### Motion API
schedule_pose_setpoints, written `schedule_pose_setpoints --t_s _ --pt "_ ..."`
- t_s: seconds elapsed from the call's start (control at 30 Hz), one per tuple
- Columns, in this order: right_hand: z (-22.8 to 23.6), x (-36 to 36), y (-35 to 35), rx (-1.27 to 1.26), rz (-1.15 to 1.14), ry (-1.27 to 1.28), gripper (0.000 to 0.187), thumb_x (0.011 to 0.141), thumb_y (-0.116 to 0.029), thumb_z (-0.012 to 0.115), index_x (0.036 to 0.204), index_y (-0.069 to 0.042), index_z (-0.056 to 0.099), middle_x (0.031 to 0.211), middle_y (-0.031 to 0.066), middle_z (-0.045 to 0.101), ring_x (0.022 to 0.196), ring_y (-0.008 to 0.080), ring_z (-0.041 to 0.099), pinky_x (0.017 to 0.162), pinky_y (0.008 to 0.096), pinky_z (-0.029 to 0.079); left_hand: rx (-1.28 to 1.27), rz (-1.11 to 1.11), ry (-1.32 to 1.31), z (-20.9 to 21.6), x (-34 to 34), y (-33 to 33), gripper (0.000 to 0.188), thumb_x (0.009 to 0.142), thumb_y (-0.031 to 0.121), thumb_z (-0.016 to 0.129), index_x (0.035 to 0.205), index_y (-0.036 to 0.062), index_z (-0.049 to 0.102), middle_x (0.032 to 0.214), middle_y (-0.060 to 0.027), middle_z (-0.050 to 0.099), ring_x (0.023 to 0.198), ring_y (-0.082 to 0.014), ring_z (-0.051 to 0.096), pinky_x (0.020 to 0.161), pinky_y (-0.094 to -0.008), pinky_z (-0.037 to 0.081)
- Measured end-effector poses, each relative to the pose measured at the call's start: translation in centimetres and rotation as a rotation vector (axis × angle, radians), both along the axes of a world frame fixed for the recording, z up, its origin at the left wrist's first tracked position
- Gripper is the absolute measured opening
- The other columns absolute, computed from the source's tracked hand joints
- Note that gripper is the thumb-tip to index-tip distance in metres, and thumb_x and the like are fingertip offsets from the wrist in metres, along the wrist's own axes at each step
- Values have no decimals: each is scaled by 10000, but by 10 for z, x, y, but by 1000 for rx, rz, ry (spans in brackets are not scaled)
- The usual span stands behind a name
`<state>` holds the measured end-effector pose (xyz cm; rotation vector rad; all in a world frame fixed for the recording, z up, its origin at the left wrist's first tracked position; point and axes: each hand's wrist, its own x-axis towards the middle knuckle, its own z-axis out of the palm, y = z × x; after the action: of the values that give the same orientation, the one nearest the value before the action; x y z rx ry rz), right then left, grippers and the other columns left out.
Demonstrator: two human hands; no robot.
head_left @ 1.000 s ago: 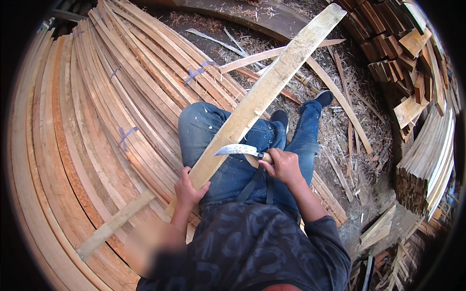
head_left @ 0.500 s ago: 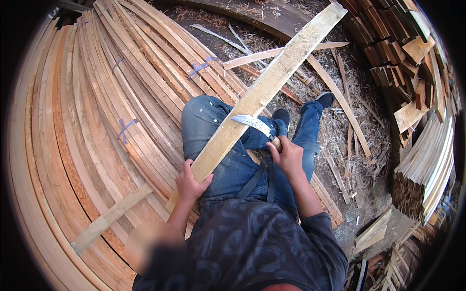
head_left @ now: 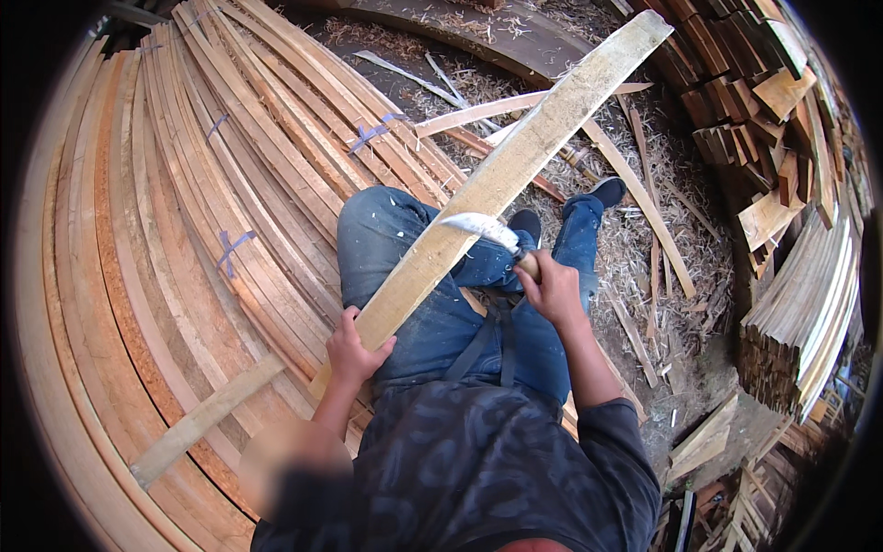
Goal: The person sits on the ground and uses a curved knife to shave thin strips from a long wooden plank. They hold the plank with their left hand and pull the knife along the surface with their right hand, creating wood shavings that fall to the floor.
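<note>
Up the plank (head_left: pixel 515 166) the curved blade (head_left: pixel 474 225) has crept since a second ago, its tip pointing left across the wood. Long axis of the plank runs from the lap to upper right. Right hand (head_left: pixel 552 290) — fist closed round the knife handle; left hand (head_left: pixel 354 350) — gripping the plank's near end above stacked slats (head_left: pixel 184 230).

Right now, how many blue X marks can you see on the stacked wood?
3. One blue X mark sits low on the stack's left side, a fainter one higher up, and one near the top by the knee. More may be hidden.
</note>
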<state>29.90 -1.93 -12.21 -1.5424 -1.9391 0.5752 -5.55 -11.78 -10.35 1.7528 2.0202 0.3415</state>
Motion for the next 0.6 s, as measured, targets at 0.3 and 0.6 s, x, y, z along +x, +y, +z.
schedule_pose_setpoints --t_s 0.3,0.6 --pt "-9 1 -4 -10 40 -70 348 790 -356 778 892 -86 583 672 101 616 580 299 632 519 384 493 -7 -24 -3 1 -2 6 774 654 466 812 1214 84 438 969 -197 641 838 -414 647 707 -496 514" --pt "-22 -22 -25 11 16 -70 335 798 -362 768 830 -92 573 669 92 598 549 297 615 486 399 473 -4 -40 -15 3 -4 7 780 660 484 805 1218 82 437 954 -201 643 833 -418 647 702 -495 513"
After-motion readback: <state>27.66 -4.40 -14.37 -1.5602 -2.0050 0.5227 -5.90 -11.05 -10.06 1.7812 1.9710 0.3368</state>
